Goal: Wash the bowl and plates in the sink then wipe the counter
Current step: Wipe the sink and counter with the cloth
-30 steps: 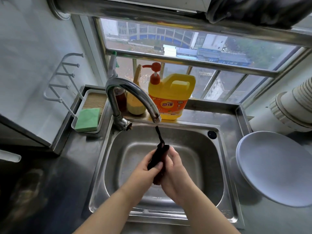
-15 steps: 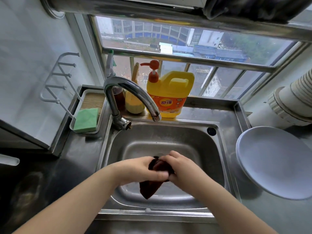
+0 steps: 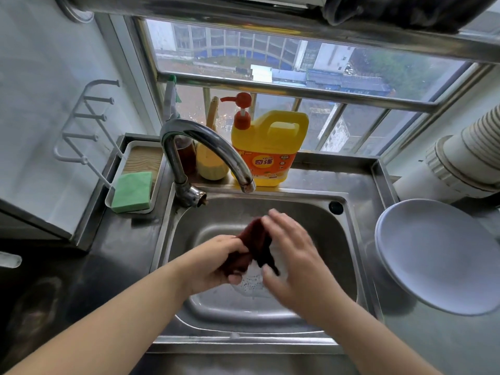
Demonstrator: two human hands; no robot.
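Dark maroon cloth centre; yellow detergent jug with orange label, red pump at 12 o'clock; green sponge at 10; white plate at 3; steel-grey sink.

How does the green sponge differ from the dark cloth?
The sponge is a pale green flat block; the cloth is dark red and crumpled. The sponge lies untouched in a tray left of the sink; the cloth is gripped by the left hand over the basin.
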